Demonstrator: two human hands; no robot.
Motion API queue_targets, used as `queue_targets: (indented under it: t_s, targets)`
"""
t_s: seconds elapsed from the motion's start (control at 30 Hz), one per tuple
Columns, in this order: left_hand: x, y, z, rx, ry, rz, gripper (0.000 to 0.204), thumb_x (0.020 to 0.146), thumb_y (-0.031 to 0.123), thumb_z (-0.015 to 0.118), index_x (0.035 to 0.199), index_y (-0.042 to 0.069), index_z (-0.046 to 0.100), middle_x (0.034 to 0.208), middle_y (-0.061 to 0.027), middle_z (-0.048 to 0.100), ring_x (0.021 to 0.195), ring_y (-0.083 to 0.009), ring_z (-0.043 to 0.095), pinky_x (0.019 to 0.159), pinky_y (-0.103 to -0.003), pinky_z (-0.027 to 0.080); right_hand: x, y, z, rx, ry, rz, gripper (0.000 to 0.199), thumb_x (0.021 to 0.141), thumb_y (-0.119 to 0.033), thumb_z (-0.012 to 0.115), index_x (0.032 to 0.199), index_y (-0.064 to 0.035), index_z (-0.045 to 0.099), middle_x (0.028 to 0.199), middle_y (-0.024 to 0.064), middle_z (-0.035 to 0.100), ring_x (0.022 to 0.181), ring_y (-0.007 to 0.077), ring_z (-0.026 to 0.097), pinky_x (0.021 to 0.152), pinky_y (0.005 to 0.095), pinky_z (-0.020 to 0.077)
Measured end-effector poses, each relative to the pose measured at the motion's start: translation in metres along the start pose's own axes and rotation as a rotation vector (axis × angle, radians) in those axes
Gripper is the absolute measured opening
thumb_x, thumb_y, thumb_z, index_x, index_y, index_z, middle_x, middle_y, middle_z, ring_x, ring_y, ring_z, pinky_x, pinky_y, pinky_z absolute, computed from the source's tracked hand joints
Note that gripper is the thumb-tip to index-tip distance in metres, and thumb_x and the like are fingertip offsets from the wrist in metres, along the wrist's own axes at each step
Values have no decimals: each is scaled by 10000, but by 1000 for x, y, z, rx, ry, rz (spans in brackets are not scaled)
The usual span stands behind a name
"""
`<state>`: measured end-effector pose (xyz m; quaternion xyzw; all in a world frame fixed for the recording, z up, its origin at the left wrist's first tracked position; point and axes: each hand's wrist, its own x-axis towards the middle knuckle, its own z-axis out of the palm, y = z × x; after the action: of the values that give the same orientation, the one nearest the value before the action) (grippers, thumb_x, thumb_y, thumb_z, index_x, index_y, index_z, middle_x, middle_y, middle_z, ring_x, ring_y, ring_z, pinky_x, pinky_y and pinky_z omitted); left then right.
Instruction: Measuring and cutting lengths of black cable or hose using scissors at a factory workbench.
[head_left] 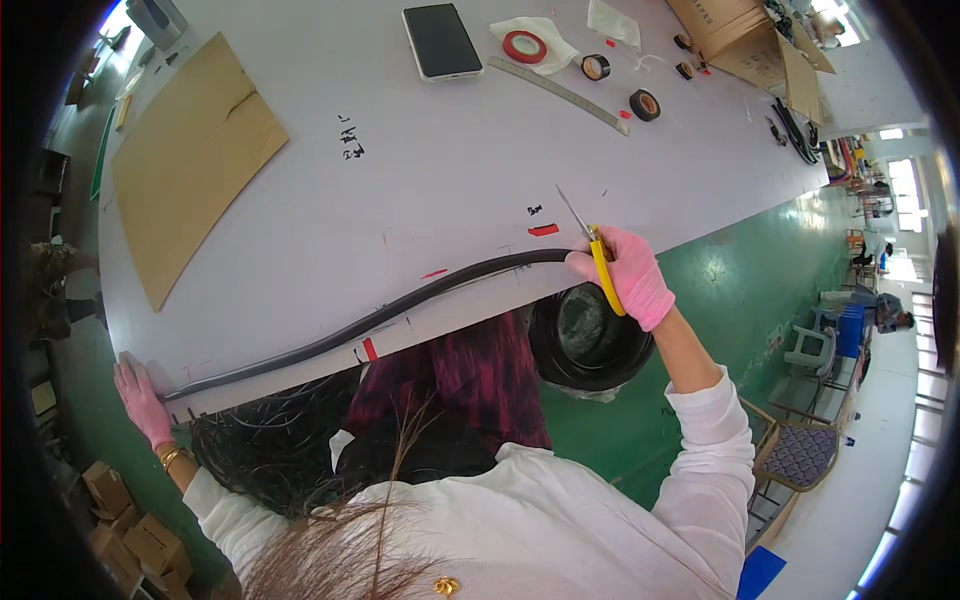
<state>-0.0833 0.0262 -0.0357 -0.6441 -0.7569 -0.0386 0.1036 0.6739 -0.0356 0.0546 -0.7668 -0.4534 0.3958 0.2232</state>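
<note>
Right hand (632, 275): closed on yellow-handled scissors (590, 243) and hose (370, 320) end, desk (420, 180) near edge.
Left hand (140, 398): flat, pressing hose's other end.
Bin (588, 340): black-lined, contents unclear.

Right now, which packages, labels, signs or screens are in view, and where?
Phone: far table edge, centre; flat black rectangle, dark screen.
Open cardboard box: far right corner; brown.
Small cardboard boxes: floor, lower left; brown.
Handwritten marks: mid-table; black ink.
Red tape markers: near the right hand; short strips.
</note>
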Motion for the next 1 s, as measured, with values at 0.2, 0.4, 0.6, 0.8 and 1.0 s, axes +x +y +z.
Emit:
queue_targets:
  t_s: [0.2, 0.4, 0.6, 0.8, 1.0]
  targets:
    - [-2, -11, 6, 85, 14, 97, 491, 1023, 310, 356, 1462, 92, 373, 1507, -73, 376, 1407, -293, 281, 1160, -367, 226, 0, 5, 4, -11, -1, -16, 238, 804, -211, 754, 829, -20, 615, 647, -23, 513, 567, 65, 457, 530, 228, 392]
    - [-3, -7, 2, 118, -8, 55, 474, 1028, 274, 342, 1455, 70, 367, 1520, -65, 353, 1410, -290, 278, 1163, -359, 229, -2, -1, -6, -459, -62, -182, 294, 782, -246, 761, 819, 0, 604, 603, 84, 519, 568, 157, 503, 564, 304, 435]
    - [-1, 4, -2, 30, -10, 31, 482, 1028, 296, 353, 1468, 100, 362, 1513, -73, 364, 1406, -291, 284, 1158, -367, 235, 6, -6, -7, -391, -80, -15, 319, 771, -263, 763, 820, 6, 599, 647, 138, 548, 585, 232, 502, 596, 346, 447]
    - [-2, 8, -5, -41, -11, 2, 504, 1021, 323, 367, 1469, 92, 363, 1504, -75, 378, 1401, -291, 288, 1156, -372, 230, 6, -4, -15, -414, -129, -22, 384, 749, -324, 794, 788, -4, 586, 638, 136, 533, 585, 253, 489, 602, 351, 450]
    - [-2, 1, -3, -14, 3, 49, 494, 1018, 309, 375, 1457, 82, 378, 1500, -77, 384, 1397, -292, 292, 1155, -373, 230, 6, -8, -11, -398, -138, 22, 444, 728, -381, 809, 784, -3, 583, 635, 133, 523, 584, 246, 463, 604, 353, 447]
